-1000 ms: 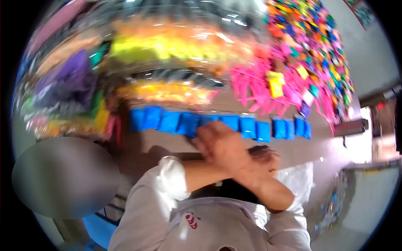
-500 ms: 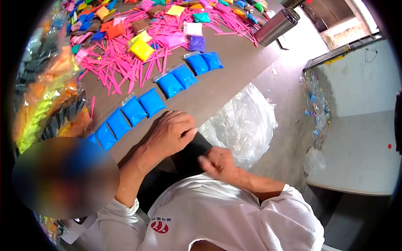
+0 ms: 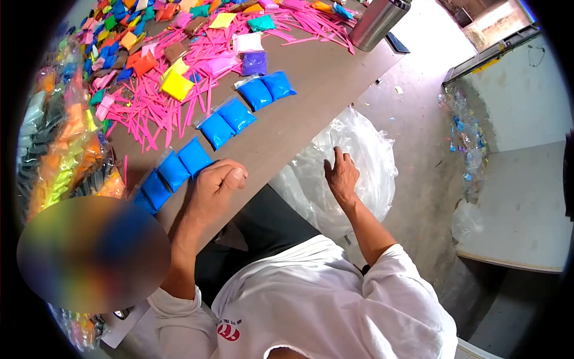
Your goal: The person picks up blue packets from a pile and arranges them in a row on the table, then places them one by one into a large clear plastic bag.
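Note:
My left hand (image 3: 219, 182) rests at the table's near edge with its fingers curled into a loose fist, and nothing shows in it. Right beside it lies the end of a row of blue sachets (image 3: 195, 157), flat clear packets in joined pairs running diagonally along the table (image 3: 305, 110). My right hand (image 3: 342, 173) is off the table, above a big clear plastic bag (image 3: 373, 158) on the floor side. Its fingers are partly stretched out and apart, holding nothing.
Pink plastic sticks (image 3: 161, 110) and many coloured sachets (image 3: 177, 85) are heaped at the back. Bagged orange and yellow packets (image 3: 66, 158) lie at the left. A steel flask (image 3: 378, 24) and a dark phone-like object (image 3: 397, 43) stand near the far corner.
My right hand has swung forward and right, from near my lap to over the clear bag, its fingers extending. My left hand has shifted slightly left and back. The camera view has turned slightly.

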The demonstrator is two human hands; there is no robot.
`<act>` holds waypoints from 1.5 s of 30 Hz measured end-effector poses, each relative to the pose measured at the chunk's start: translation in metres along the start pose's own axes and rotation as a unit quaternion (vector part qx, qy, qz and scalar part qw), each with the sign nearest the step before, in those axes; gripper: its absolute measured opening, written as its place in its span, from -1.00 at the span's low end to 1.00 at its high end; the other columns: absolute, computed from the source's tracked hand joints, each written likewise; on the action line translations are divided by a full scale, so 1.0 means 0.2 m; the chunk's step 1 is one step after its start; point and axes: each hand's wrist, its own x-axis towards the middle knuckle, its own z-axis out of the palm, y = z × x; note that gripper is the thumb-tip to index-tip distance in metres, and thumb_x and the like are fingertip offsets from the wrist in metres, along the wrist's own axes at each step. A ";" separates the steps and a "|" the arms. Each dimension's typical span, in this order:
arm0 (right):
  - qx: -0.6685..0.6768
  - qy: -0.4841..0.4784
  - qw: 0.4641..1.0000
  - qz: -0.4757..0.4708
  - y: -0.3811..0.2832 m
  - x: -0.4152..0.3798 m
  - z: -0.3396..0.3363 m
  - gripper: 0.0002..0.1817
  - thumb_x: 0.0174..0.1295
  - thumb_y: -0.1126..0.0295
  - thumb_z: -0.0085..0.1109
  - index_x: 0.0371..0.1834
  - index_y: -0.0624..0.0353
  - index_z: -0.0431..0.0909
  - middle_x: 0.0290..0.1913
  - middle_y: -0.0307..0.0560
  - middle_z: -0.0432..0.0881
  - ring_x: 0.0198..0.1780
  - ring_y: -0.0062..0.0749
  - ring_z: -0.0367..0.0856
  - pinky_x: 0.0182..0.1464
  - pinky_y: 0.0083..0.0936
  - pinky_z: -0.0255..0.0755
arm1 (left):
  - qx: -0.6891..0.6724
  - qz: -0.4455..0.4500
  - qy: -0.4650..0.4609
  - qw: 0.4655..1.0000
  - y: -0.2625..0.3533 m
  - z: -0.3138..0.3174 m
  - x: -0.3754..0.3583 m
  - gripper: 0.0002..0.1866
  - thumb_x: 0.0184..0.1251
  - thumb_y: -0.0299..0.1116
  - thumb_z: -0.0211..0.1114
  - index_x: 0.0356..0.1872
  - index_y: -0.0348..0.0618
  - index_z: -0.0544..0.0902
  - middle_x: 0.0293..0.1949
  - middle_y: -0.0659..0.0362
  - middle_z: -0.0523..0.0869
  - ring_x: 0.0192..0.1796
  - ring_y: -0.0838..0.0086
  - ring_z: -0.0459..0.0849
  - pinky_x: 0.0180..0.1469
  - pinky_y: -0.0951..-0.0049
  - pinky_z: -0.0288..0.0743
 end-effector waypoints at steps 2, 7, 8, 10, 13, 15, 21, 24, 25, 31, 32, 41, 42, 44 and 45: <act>-0.001 0.004 1.000 -0.005 0.03 0.03 0.03 -0.64 0.16 0.38 0.31 0.02 0.12 0.50 -0.20 0.05 0.59 -0.18 0.04 0.63 -0.23 -0.11 0.53 | -0.021 -0.019 0.013 1.000 0.02 -0.01 0.01 -0.63 0.58 -0.24 0.11 -0.34 -0.38 0.64 -0.38 0.11 0.67 -0.26 0.42 0.67 -0.18 0.42 0.52; 0.118 0.113 0.986 -0.018 0.03 0.00 -0.05 -0.87 0.21 0.47 0.16 -0.20 0.19 0.51 -0.26 0.11 0.56 -0.21 0.09 0.57 -0.10 -0.13 0.47 | -0.017 -0.005 0.025 1.000 0.01 0.00 0.01 -0.63 0.58 -0.23 0.11 -0.31 -0.37 0.65 -0.38 0.12 0.67 -0.27 0.46 0.65 -0.18 0.45 0.50; 0.117 0.110 0.987 -0.008 0.03 0.00 -0.08 -0.83 0.27 0.46 0.09 -0.11 0.25 0.52 -0.24 0.14 0.57 -0.19 0.05 0.57 -0.03 -0.16 0.45 | -0.018 -0.003 0.029 0.999 0.01 0.00 0.01 -0.63 0.58 -0.22 0.11 -0.30 -0.37 0.65 -0.38 0.12 0.67 -0.28 0.46 0.64 -0.18 0.46 0.49; 0.203 0.093 0.973 0.058 0.04 -0.05 -0.16 -0.80 0.31 0.45 0.06 -0.05 0.27 0.52 -0.24 0.13 0.58 -0.20 0.01 0.58 -0.04 -0.19 0.45 | -0.009 0.005 0.032 0.999 0.01 0.00 0.00 -0.62 0.58 -0.21 0.12 -0.30 -0.37 0.65 -0.38 0.12 0.67 -0.28 0.46 0.64 -0.18 0.46 0.49; 0.322 0.061 0.934 0.146 0.08 -0.09 -0.28 -0.77 0.42 0.42 -0.02 -0.01 0.35 0.52 -0.29 0.06 0.62 -0.29 -0.30 0.55 -0.12 -0.39 0.44 | 0.000 0.009 0.033 0.999 0.00 0.01 0.00 -0.62 0.57 -0.20 0.13 -0.30 -0.36 0.65 -0.37 0.12 0.67 -0.28 0.45 0.64 -0.18 0.45 0.49; 0.364 0.069 0.918 0.143 0.11 -0.09 -0.38 -0.84 0.44 0.44 -0.04 -0.17 0.33 0.49 -0.25 0.01 0.65 -0.27 -0.41 0.54 -0.12 -0.45 0.42 | -0.002 0.006 0.032 0.999 0.01 0.03 -0.01 -0.62 0.57 -0.19 0.13 -0.29 -0.36 0.65 -0.36 0.11 0.67 -0.28 0.43 0.65 -0.19 0.45 0.49; 0.570 0.091 0.812 0.088 0.09 -0.07 -0.64 -0.86 0.53 0.35 0.03 -0.17 0.19 0.42 -0.37 -0.22 0.47 -0.34 -0.51 0.50 -0.23 -0.50 0.48 | 0.115 0.037 0.095 0.988 0.07 0.13 -0.08 -0.62 0.56 -0.18 0.12 -0.28 -0.36 0.64 -0.28 0.10 0.70 -0.26 0.36 0.68 -0.18 0.41 0.50; 0.615 -0.032 0.781 0.100 0.03 -0.07 -0.85 -0.86 0.49 0.32 0.08 -0.16 0.15 0.43 -0.47 -0.27 0.46 -0.46 -0.54 0.44 -0.34 -0.55 0.33 | 0.082 0.021 0.156 0.984 0.11 0.18 -0.14 -0.59 0.56 -0.14 0.12 -0.28 -0.36 0.64 -0.27 0.09 0.71 -0.25 0.36 0.68 -0.17 0.38 0.52; 0.618 -0.036 0.780 0.095 0.01 -0.07 -0.89 -0.86 0.49 0.32 0.08 -0.16 0.15 0.43 -0.47 -0.27 0.46 -0.46 -0.54 0.44 -0.34 -0.55 0.33 | 0.035 -0.010 0.154 0.987 0.13 0.19 -0.17 -0.56 0.56 -0.11 0.11 -0.28 -0.36 0.64 -0.24 0.07 0.71 -0.20 0.35 0.68 -0.11 0.38 0.52; 0.660 -0.260 0.702 0.067 -0.19 -0.08 -0.95 -0.83 0.47 0.30 0.10 -0.17 0.19 0.49 -0.50 -0.25 0.55 -0.49 -0.57 0.52 -0.39 -0.58 0.38 | -0.049 -0.019 0.127 0.991 0.19 0.21 -0.34 -0.44 0.58 0.06 0.01 -0.25 -0.33 0.66 0.01 -0.03 0.65 0.06 0.28 0.63 0.15 0.35 0.44; 0.664 -0.267 0.695 0.060 -0.23 -0.08 -0.92 -0.82 0.46 0.28 0.13 -0.18 0.18 0.52 -0.51 -0.27 0.56 -0.47 -0.58 0.56 -0.39 -0.60 0.40 | -0.050 -0.021 0.126 0.991 0.20 0.21 -0.37 -0.42 0.58 0.09 -0.01 -0.21 -0.33 0.65 0.02 -0.02 0.65 0.05 0.29 0.63 0.13 0.35 0.44; 0.638 -0.446 0.626 -0.034 -0.48 -0.05 -0.87 -0.81 0.44 0.29 0.18 -0.23 0.19 0.53 -0.55 -0.31 0.51 -0.60 -0.63 0.46 -0.56 -0.64 0.32 | -0.047 -0.110 0.182 0.976 0.24 0.22 -0.73 -0.36 0.60 0.18 -0.08 0.07 -0.30 0.57 0.13 0.00 0.55 0.01 0.36 0.57 0.09 0.40 0.48; 0.618 -0.458 0.637 -0.048 -0.51 -0.04 -0.88 -0.81 0.45 0.30 0.19 -0.24 0.20 0.53 -0.56 -0.31 0.50 -0.61 -0.63 0.45 -0.56 -0.65 0.32 | -0.011 -0.059 0.176 0.983 0.21 0.21 -0.78 -0.38 0.63 0.17 -0.13 0.02 -0.27 0.57 0.22 -0.01 0.53 0.03 0.34 0.57 0.09 0.36 0.49; 0.593 -0.465 0.654 -0.064 -0.56 -0.04 -0.89 -0.77 0.44 0.26 0.21 -0.26 0.20 0.53 -0.54 -0.33 0.48 -0.59 -0.65 0.46 -0.53 -0.64 0.35 | -0.053 -0.095 0.207 0.972 0.22 0.20 -0.83 -0.40 0.64 0.16 -0.14 0.01 -0.26 0.57 0.24 -0.01 0.52 0.03 0.34 0.57 0.09 0.35 0.49; 0.566 -0.465 0.677 -0.073 -0.59 -0.03 -0.91 -0.74 0.43 0.22 0.24 -0.28 0.20 0.53 -0.53 -0.35 0.47 -0.58 -0.66 0.47 -0.51 -0.63 0.38 | -0.100 -0.127 0.230 0.960 0.23 0.20 -0.85 -0.41 0.64 0.15 -0.15 -0.01 -0.24 0.57 0.26 -0.01 0.51 0.03 0.33 0.57 0.09 0.33 0.49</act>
